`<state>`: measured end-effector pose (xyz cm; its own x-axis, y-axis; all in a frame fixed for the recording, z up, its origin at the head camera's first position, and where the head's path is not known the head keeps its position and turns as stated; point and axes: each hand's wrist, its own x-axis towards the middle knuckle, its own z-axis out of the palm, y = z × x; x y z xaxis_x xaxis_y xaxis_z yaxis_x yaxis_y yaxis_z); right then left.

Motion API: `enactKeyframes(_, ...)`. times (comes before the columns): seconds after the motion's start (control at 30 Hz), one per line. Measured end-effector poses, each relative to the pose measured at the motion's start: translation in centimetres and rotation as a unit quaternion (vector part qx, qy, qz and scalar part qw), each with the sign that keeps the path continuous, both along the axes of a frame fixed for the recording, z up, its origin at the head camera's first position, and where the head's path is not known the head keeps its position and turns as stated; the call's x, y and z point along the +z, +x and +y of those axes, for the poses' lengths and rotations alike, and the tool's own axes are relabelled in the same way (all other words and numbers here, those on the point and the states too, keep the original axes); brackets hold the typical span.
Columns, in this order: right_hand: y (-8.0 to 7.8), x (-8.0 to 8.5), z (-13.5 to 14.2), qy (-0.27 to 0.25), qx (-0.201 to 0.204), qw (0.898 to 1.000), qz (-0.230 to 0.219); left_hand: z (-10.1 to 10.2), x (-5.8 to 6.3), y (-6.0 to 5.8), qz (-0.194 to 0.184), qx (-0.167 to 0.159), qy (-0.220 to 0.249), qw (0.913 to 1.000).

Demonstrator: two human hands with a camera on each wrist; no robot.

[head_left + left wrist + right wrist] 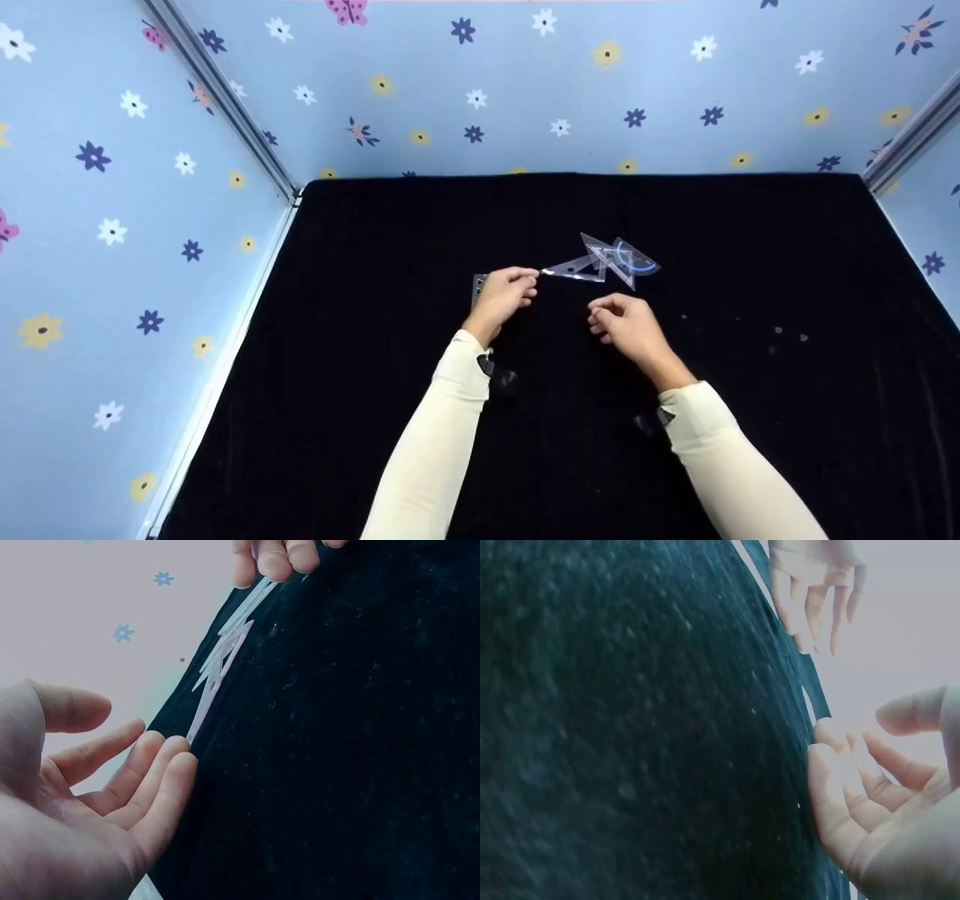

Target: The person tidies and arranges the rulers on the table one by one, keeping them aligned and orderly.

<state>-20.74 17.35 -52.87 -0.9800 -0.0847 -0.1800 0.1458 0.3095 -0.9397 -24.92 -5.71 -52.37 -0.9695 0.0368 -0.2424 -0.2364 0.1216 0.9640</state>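
Two clear set squares and a clear protractor (646, 262) with a blue arc lie overlapping on the black cloth. The left set square (559, 270) points its sharp tip at my left hand (504, 298), whose fingertips are right at that tip. In the left wrist view the left thumb stands well apart from the loosely bent fingers (169, 787). A second set square (611, 261) overlaps the protractor. Just below these pieces hovers my right hand (626, 324), thumb apart and nothing held. Partly hidden behind the left hand is a clear ruler-like strip (478, 283) with cutouts.
Black cloth (375, 300) covers the table. Blue flowered panels (510, 90) stand behind and at both sides, joined by metal posts (225, 97). A few pale specks (803, 337) dot the cloth at the right.
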Motion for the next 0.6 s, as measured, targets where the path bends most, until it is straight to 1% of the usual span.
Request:
enactKeyframes(0.17, -0.4, -0.1, 0.5, 0.007, -0.010, 1.000, -0.001, 0.6, 0.0, 0.0, 0.013, 0.006, -0.012, 0.9998)
enactKeyframes(0.27, -0.6, -0.2, 0.7, 0.012, -0.016, 1.000, -0.004, 1.1, -0.1, 0.1, 0.025, 0.007, -0.031, 0.9992)
enactKeyframes(0.4, -0.8, -0.3, 0.8, 0.022, -0.022, 0.999, -0.003, 1.5, -0.1, 0.3, 0.040, 0.019, -0.067, 0.9968)
enactKeyframes(0.5, -1.0, -0.3, 1.0, 0.028, -0.030, 0.999, 0.000, 1.6, -0.1, 0.2, 0.045, 0.027, -0.080, 0.9954)
enactKeyframes(0.53, -1.0, -0.2, 1.0, 0.029, -0.033, 0.999, 0.001, 1.6, -0.5, 0.0, 0.053, 0.030, -0.084, 0.9946)
enactKeyframes(0.6, -1.2, -0.2, 1.1, 0.028, -0.039, 0.999, 0.002, 1.6, -0.8, -0.2, 0.055, 0.029, -0.081, 0.9948)
